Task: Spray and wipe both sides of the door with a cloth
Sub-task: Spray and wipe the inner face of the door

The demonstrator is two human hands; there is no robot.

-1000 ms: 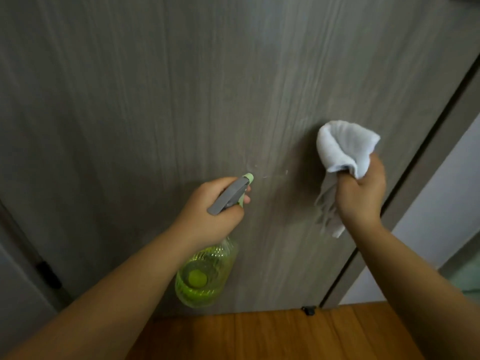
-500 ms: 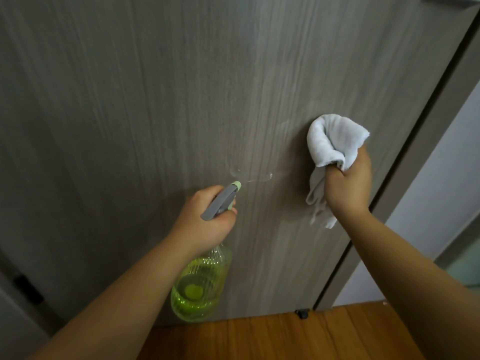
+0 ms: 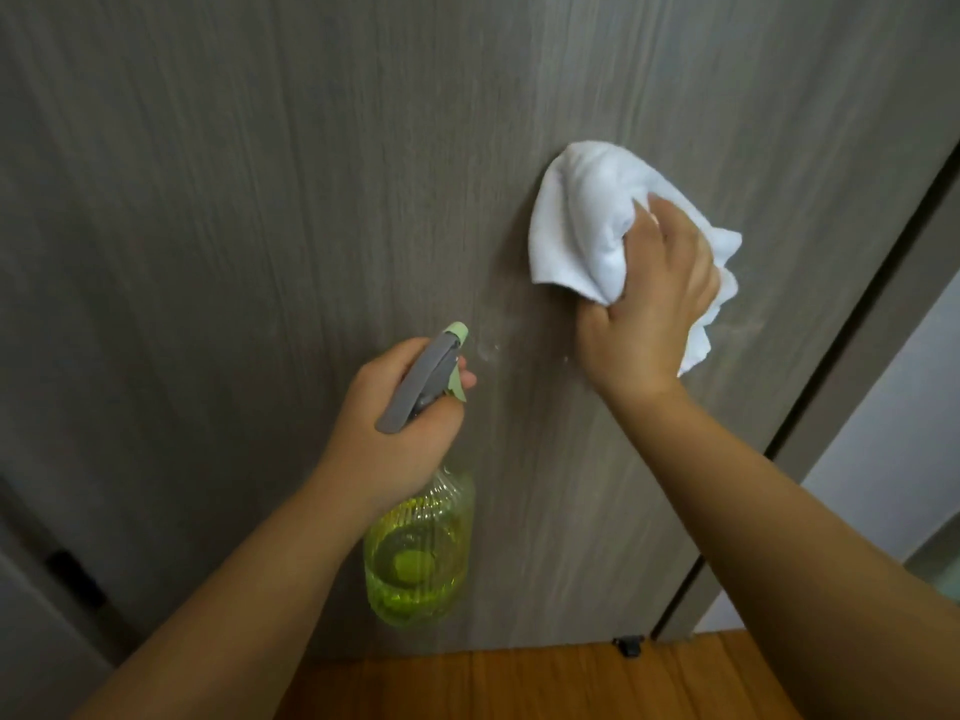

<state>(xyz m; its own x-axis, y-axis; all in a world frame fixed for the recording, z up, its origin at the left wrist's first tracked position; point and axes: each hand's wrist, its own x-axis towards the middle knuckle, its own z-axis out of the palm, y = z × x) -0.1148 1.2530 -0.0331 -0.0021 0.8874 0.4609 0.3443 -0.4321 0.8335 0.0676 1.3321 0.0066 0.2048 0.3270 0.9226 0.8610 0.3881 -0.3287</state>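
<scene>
Spray bottle (image 3: 420, 553): held in front of the lower middle of the door (image 3: 260, 226), long axis running from the green body low and near the camera up to the grey head; nozzle tip (image 3: 458, 331) aimed up and away at the door face.
Left hand (image 3: 400, 433): curled round the bottle neck, one fingertip past the trigger.
Cloth (image 3: 587, 226): white, bunched, pressed against the door right of the bottle.
Right hand (image 3: 649, 314): clutching the cloth, fingers curled into its folds.
Droplets (image 3: 491, 350): faint specks just beside the nozzle, hard to make out.
Hidden: trigger mostly behind fingers; door top cut off.
Floor (image 3: 519, 683): wooden strip below.
</scene>
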